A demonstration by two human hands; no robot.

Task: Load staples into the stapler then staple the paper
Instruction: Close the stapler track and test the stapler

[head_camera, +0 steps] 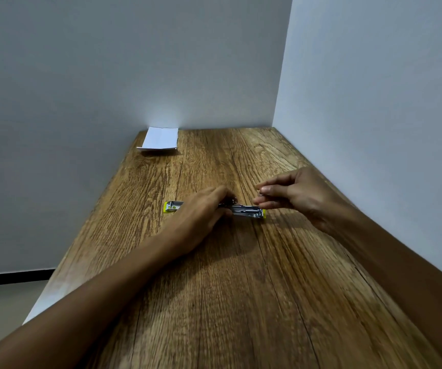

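Note:
A small yellow and metal stapler (249,211) lies opened out flat on the wooden table (241,288), its two halves stretched left and right. My left hand (201,211) covers its middle and holds it down, fingers curled over the hinge. My right hand (291,194) hovers just above the stapler's right half, with thumb and forefinger pinched on something small; it looks like a strip of staples but is too small to tell. A folded white paper (159,139) lies at the table's far left corner against the wall.
White walls close the table in at the back and along the right side. The table's left edge drops to a floor with a dark skirting line (15,278).

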